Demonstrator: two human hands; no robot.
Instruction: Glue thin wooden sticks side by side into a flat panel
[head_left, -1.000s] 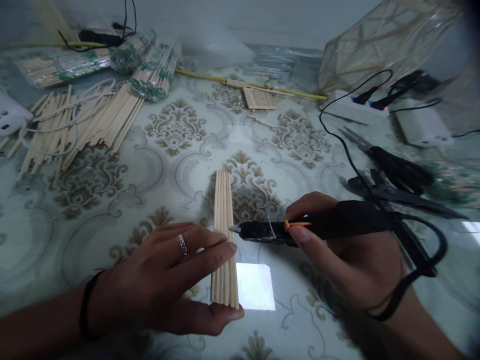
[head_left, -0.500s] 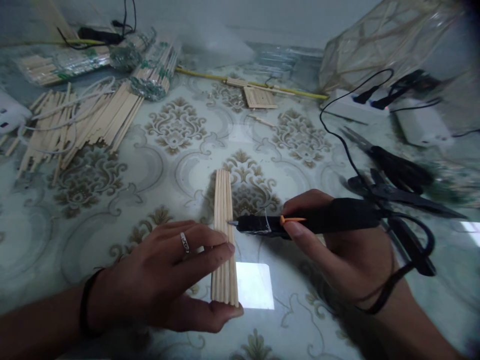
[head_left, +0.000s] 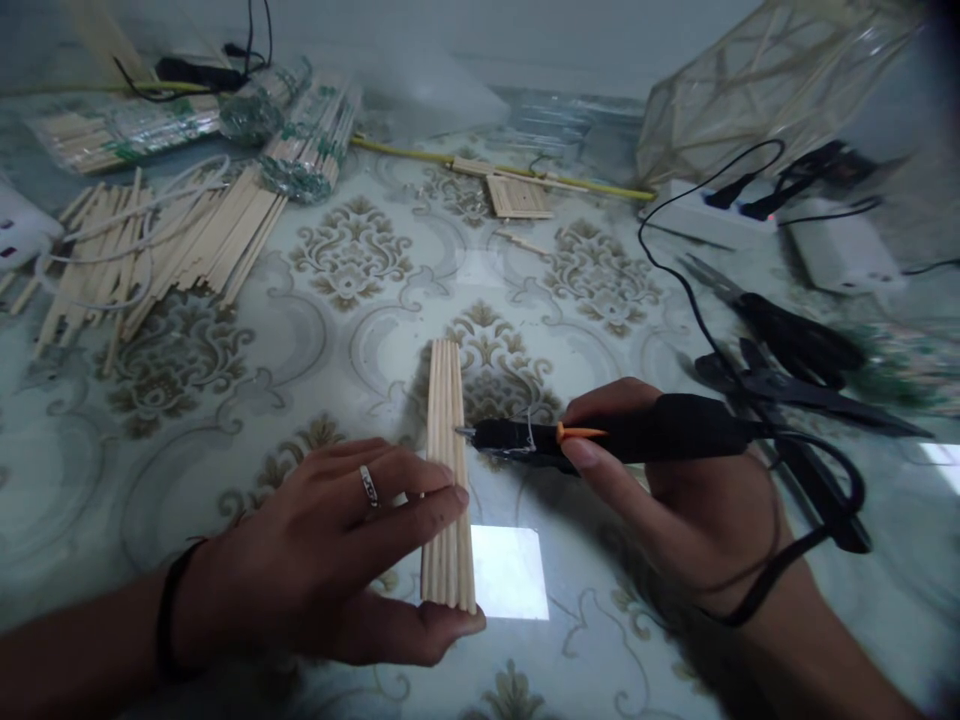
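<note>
In the head view, a narrow panel of several wooden sticks (head_left: 445, 400) laid side by side is held by my left hand (head_left: 352, 550). Its fingers press on the sticks from above, and the thumb lies at their near end. My right hand (head_left: 660, 500) is closed around a black corded glue gun (head_left: 660, 430) with a small orange part under the thumb. The gun's metal nozzle points left and meets the panel's right side, just beyond my left fingertips. I cannot make out any glue at the tip.
Loose wooden sticks (head_left: 202, 240) and plastic-wrapped bundles (head_left: 307, 140) lie at the far left. A small stick panel (head_left: 519, 196) is at the back. Scissors (head_left: 780, 320), pliers (head_left: 810, 390) and a white power strip (head_left: 712, 215) are on the right; the gun's cord loops there.
The glue gun's nozzle has shifted slightly away from me along the sticks, and my right hand has moved a little with it. My left hand and the panel have hardly moved.
</note>
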